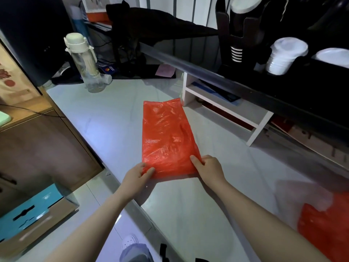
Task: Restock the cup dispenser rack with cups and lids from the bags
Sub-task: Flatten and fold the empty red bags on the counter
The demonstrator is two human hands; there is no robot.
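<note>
A flat red plastic bag [166,137] lies stretched out on the white table [105,118]. My left hand [137,176] pinches its near left corner and my right hand [208,168] pinches its near right corner. A second red bag [321,225] lies at the lower right, partly under a clear plastic bag [294,193]. The black cup dispenser rack [243,33] stands on the raised shelf at the upper right, with a cup stack showing in its tube. White lids [283,55] are stacked in a holder beside it, with more white lids [334,55] at the far right.
A clear water bottle [85,61] with a cream cap stands at the table's far left. A white shelf unit [222,108] sits under the black ledge [207,72]. A wooden cabinet [37,133] and a blue box [32,210] are left of the table.
</note>
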